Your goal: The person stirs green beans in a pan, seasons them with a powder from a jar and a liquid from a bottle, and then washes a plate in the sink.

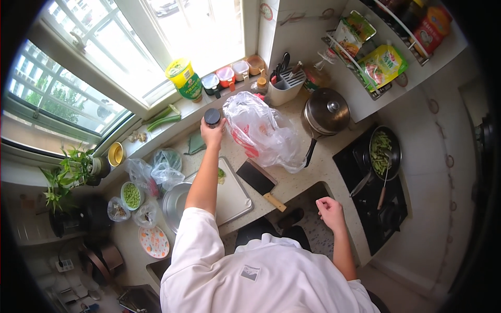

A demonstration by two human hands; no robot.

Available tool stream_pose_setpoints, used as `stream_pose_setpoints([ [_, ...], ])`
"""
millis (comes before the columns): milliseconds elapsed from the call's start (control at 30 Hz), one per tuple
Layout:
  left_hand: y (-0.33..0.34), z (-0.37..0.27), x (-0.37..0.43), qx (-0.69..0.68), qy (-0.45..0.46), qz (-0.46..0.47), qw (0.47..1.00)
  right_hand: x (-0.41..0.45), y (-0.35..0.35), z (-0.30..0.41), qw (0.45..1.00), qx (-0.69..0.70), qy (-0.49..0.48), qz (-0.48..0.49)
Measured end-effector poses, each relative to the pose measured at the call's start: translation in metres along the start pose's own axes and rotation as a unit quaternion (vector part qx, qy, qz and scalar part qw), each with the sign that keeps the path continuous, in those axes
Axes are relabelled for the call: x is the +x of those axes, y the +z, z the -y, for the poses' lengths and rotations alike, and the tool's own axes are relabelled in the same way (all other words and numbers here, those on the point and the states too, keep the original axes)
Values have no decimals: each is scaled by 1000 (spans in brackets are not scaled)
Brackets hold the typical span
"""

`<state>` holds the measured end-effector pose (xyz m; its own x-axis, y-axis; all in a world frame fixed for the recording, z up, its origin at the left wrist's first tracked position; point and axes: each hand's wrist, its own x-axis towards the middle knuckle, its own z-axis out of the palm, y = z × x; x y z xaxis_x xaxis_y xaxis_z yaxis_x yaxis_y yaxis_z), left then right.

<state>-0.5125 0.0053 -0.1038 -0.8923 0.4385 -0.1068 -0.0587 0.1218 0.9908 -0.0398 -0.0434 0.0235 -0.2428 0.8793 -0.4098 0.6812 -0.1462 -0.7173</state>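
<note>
Stretched towards the windowsill, my left hand (212, 129) grips a small jar with a dark lid (212, 116), just left of a clear plastic bag (262, 131). My right hand (330, 211) hangs before my body over the counter's edge, its fingers curled; whether something small is inside cannot be seen. Below the bag lies a cleaver (256, 177) with a wooden handle, beside a white cutting board (233, 195) with a few green scraps. On the stove at the right, a frying pan (384, 152) holds cut green vegetables and a spatula (386, 178).
A lidded pot (327, 111) stands near the knife block (287, 86). Seasoning boxes (226, 77) line the sill. At the left are a metal basin (174, 203), a bowl of green pieces (132, 195), a patterned plate (154, 242) and several plastic bags.
</note>
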Motion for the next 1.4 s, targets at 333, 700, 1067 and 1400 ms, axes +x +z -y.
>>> stream_pose_setpoints([
  [333,-63,-2,52,99,26,-24,995,7,-2,-9,1000,4,-24,6],
  [700,-46,-108,127,249,110,-152,950,10,4,0,999,17,-39,13],
  [1067,-37,-193,70,-158,224,-21,962,3,-26,-28,997,68,-41,-5],
  [1400,96,-276,-134,-435,23,279,856,40,-83,21,914,384,-127,37],
])
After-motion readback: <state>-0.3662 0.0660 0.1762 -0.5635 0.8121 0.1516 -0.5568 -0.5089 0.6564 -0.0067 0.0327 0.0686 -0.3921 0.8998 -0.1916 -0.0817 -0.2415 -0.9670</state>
